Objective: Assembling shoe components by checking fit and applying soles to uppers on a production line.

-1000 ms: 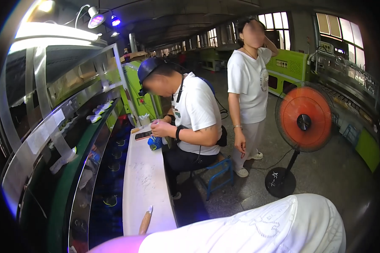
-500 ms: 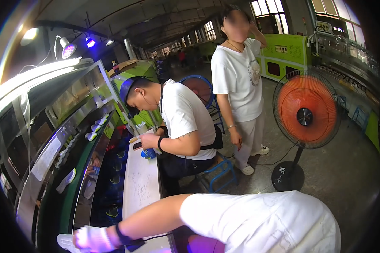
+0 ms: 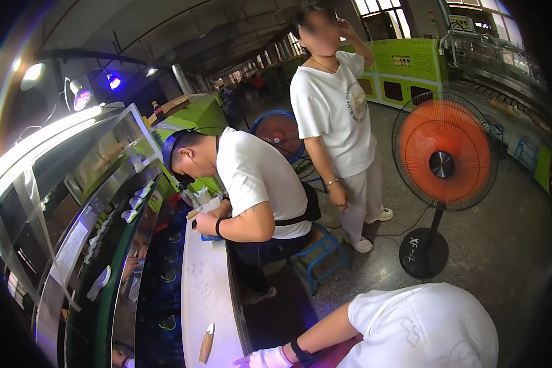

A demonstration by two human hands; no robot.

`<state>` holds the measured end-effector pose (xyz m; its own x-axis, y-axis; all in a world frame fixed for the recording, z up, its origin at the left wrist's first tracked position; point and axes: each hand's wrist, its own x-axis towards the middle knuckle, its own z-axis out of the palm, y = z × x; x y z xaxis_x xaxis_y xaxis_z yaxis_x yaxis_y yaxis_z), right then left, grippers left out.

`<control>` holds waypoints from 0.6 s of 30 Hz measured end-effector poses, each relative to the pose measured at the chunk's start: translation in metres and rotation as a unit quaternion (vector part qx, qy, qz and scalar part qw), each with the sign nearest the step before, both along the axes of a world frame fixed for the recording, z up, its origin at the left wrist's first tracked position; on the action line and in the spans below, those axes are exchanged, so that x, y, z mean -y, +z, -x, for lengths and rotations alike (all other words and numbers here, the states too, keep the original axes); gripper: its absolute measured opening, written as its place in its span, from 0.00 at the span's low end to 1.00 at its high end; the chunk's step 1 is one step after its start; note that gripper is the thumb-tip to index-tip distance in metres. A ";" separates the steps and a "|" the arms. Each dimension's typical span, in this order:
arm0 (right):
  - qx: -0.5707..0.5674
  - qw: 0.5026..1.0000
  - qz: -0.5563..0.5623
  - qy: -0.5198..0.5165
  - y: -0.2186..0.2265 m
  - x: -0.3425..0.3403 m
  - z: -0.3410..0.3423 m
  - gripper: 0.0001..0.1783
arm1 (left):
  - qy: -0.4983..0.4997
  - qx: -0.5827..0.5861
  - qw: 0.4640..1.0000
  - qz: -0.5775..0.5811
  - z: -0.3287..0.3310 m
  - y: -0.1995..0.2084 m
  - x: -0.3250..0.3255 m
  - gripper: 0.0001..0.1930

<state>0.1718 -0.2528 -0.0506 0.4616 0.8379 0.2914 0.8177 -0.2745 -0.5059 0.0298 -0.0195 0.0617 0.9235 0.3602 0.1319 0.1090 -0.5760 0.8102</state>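
Note:
At the lower edge, my right hand (image 3: pixel 265 359), in a white glove with a black band on the wrist, is by the near side of the white bench top (image 3: pixel 199 288). Its fingers point left and are partly cut off by the frame, so their closing and any grip cannot be made out. Left of it on the bench lies a tool with a wooden handle (image 3: pixel 206 352) and a pale tapered tip, apart from the hand. My left hand is out of view.
Dark racks with shoes (image 3: pixel 168 322) run beside the bench; pale soles (image 3: pixel 99 283) lie on a green conveyor (image 3: pixel 113 260). A seated co-worker (image 3: pixel 260 172) bends over a blue shoe. Another person (image 3: pixel 337 116) stands behind. An orange pedestal fan (image 3: pixel 443 164) stands at right.
My right arm has drawn back from the conveyor side toward the bench's near edge. The pale sole-like piece at its fingers has left view, and the wooden-handled tool now shows.

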 end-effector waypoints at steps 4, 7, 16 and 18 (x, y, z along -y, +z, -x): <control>0.121 0.991 -0.061 -0.012 0.001 0.006 0.010 0.34 | 0.013 -0.001 1.000 0.005 0.003 0.001 0.004 0.29; 0.111 0.991 -0.066 -0.024 -0.004 0.004 0.013 0.33 | 0.020 -0.001 1.000 0.008 0.003 0.001 0.006 0.29; 0.099 0.992 -0.073 -0.041 -0.017 -0.005 0.012 0.31 | 0.033 0.001 0.999 0.022 -0.001 -0.003 0.014 0.29; 0.099 0.992 -0.073 -0.041 -0.016 -0.005 0.012 0.30 | 0.035 0.002 0.999 0.026 -0.002 -0.003 0.016 0.29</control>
